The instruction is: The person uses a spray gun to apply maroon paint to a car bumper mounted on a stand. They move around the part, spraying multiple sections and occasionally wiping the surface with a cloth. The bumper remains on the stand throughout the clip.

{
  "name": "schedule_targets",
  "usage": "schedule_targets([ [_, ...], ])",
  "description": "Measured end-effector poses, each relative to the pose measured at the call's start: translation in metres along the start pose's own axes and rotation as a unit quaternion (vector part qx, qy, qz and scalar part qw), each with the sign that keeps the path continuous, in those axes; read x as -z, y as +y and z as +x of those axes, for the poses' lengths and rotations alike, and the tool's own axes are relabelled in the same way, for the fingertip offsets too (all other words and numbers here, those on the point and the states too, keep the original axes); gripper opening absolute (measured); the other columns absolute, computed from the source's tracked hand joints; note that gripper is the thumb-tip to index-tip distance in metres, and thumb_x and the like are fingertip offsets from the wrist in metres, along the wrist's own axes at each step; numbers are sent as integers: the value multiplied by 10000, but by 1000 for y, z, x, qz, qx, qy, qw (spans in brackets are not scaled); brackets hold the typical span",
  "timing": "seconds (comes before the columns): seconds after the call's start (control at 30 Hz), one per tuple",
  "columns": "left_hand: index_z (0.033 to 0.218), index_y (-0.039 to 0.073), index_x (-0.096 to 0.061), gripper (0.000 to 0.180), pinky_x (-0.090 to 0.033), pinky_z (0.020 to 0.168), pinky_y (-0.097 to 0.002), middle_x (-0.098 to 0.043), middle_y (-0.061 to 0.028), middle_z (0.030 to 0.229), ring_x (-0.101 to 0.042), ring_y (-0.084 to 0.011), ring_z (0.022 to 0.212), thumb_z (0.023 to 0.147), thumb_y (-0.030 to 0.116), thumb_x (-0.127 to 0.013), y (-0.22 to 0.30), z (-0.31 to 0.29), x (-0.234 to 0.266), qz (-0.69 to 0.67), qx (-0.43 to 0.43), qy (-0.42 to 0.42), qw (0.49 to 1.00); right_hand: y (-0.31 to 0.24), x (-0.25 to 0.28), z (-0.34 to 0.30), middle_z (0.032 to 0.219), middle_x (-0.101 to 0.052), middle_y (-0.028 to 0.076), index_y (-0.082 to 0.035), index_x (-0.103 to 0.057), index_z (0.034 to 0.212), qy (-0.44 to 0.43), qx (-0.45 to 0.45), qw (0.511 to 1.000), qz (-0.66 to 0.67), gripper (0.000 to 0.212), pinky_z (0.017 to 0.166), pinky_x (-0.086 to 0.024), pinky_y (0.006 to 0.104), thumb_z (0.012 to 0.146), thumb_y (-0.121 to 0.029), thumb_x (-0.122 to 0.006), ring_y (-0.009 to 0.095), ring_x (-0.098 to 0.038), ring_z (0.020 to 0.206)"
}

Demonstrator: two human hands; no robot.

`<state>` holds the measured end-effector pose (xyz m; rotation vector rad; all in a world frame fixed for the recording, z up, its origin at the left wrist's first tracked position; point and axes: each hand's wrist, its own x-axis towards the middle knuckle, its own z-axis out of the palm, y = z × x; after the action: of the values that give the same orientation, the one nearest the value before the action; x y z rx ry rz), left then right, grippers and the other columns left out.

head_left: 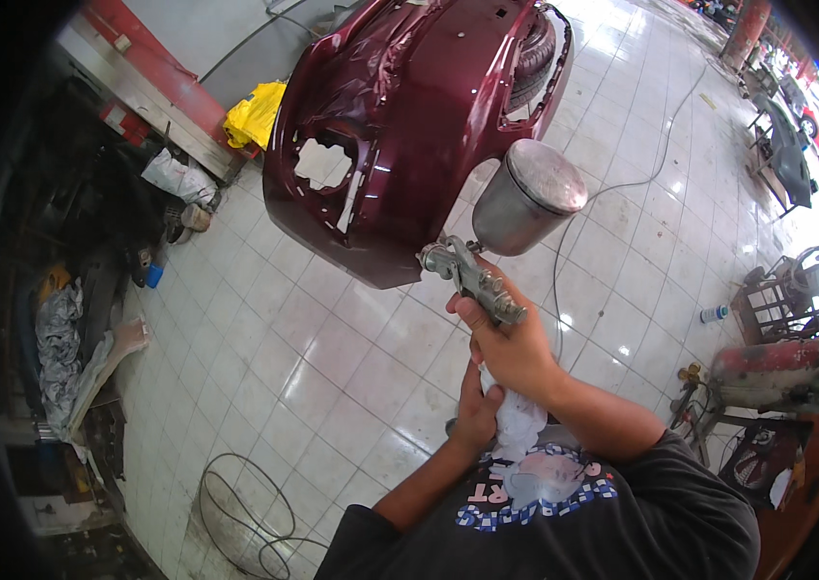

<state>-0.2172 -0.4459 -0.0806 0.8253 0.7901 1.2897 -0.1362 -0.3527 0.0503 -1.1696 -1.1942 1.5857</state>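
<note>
- Spray gun (475,282), metal: sitting just off centre toward 3 o'clock, nozzle pointing to 10, toward the maroon bumper (416,126) at 12; gap unclear.
- Cup (523,215), metal, lidded: rising from the gun toward 1 o'clock, contents hidden, probably making your load top-heavy.
- Handling: you are likely managing something stiff, smooth, slippery if wet; handle suiting your hold best.
- Right hand (517,350): your fingers are grasping the gun's handle.
- Left hand (478,414): fingers curling beside white cloth (519,425); cannot tell whether gripping.
</note>
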Motion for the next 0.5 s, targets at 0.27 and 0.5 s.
schedule_targets([
  [0.27, 1421, -48, -405, 699, -388, 1088, -375, -527, -172, 1396, -510, -266, 1296, 854, 172, -749, -80, 69, -106, 182, -96, 2, 979, -8, 166, -3, 1319, -535, 106, -46, -267, 1562, -192, 145, 967, -84, 674, 730, -526, 273, 952, 41, -541, 121, -611, 835],
  [0.5, 1383, -40, -457, 760, -387, 1094, -390, -503, -180, 1423, -480, -274, 1329, 827, 340, -808, -117, 156, -186, 122, -28, -126, 984, -53, 275, 42, 1160, -541, 60, -98, -214, 1577, -195, 108, 974, -51, 685, 646, -512, 300, 971, 24, -508, 114, -579, 713],
])
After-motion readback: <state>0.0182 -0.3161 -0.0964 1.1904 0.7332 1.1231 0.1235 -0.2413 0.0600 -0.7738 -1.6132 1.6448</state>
